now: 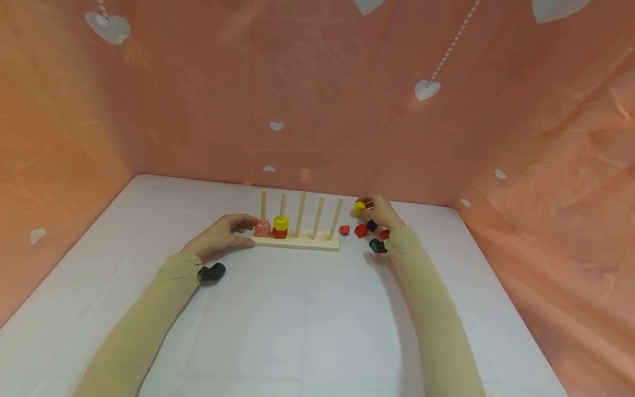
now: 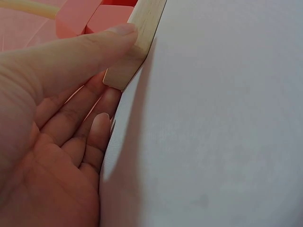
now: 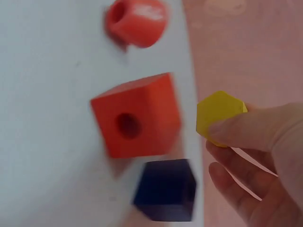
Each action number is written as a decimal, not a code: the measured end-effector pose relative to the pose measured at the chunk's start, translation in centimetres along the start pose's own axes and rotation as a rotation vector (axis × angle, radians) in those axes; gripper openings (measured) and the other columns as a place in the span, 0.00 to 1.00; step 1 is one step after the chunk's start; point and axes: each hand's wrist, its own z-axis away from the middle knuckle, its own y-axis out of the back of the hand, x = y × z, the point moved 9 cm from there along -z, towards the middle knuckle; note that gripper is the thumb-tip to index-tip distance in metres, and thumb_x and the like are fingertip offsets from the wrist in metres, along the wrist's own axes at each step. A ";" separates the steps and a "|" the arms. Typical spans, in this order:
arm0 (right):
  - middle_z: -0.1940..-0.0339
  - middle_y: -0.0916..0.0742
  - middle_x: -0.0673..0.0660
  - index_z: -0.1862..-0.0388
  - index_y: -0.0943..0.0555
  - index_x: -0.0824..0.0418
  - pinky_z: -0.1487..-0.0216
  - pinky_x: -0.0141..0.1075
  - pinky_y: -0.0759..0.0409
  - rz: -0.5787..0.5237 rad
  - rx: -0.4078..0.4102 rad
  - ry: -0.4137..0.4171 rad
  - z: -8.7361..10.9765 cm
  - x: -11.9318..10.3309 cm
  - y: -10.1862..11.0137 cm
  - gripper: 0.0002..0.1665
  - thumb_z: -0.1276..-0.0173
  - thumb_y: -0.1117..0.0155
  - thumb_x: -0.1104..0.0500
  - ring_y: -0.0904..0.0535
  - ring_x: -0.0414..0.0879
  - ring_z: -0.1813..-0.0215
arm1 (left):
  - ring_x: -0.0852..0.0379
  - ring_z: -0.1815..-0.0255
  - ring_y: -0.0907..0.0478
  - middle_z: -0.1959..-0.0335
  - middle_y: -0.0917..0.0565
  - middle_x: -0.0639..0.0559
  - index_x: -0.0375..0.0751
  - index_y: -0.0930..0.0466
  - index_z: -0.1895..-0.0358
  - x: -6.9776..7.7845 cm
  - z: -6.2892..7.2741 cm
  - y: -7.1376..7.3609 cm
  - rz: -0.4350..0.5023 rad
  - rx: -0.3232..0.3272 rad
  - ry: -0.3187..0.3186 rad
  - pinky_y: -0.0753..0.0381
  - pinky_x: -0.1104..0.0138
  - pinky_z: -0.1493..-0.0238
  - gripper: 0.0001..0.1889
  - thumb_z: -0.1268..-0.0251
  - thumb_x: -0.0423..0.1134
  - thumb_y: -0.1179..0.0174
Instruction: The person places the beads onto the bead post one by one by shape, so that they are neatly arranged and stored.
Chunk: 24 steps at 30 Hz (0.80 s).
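A wooden peg stand (image 1: 297,242) with several upright pegs sits toward the back of the table. My left hand (image 1: 220,237) grips its left end, thumb along the front and fingers behind, as the left wrist view shows. The leftmost peg carries a pink bead (image 1: 262,229); on the second peg, a yellow bead (image 1: 280,222) sits on top of a red bead (image 1: 280,234). To the right of the stand, my right hand (image 1: 384,212) pinches a yellow hexagonal bead (image 3: 215,109) between thumb and fingers.
Beneath and beside my right hand lie a rounded red bead (image 3: 142,21), a red block with a hole (image 3: 128,106) and a dark blue block (image 3: 165,189). Another red piece (image 1: 385,234) is partly hidden by my right wrist. An orange curtain (image 1: 317,110) rises behind the white table (image 1: 278,325).
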 end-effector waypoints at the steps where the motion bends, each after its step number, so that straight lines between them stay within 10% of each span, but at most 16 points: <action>1: 0.46 0.22 0.59 0.42 0.25 0.62 0.48 0.44 0.24 -0.001 0.005 0.027 0.2 -0.4 0.3 0.23 0.36 0.48 0.71 0.29 0.54 0.44 | 0.44 0.39 0.34 0.39 0.27 0.44 0.41 0.29 0.37 0.0 0.0 0.0 -0.002 -0.003 0.002 0.35 0.51 0.37 0.34 0.49 0.38 0.27; 10: 0.47 0.20 0.67 0.43 0.26 0.73 0.40 0.49 0.28 0.050 0.082 0.326 1.4 -5.3 3.6 0.20 0.34 0.40 0.71 0.25 0.60 0.46 | 0.43 0.38 0.34 0.38 0.27 0.43 0.38 0.29 0.37 0.1 -0.3 0.0 -0.008 -0.019 -0.037 0.40 0.48 0.34 0.34 0.50 0.38 0.27; 24: 0.48 0.20 0.64 0.44 0.26 0.69 0.47 0.38 0.22 -0.161 0.162 0.439 5.2 -12.3 4.6 0.21 0.37 0.37 0.72 0.21 0.56 0.48 | 0.44 0.40 0.34 0.38 0.27 0.43 0.39 0.29 0.37 0.0 -0.3 0.0 -0.010 -0.024 -0.033 0.39 0.49 0.35 0.34 0.49 0.38 0.27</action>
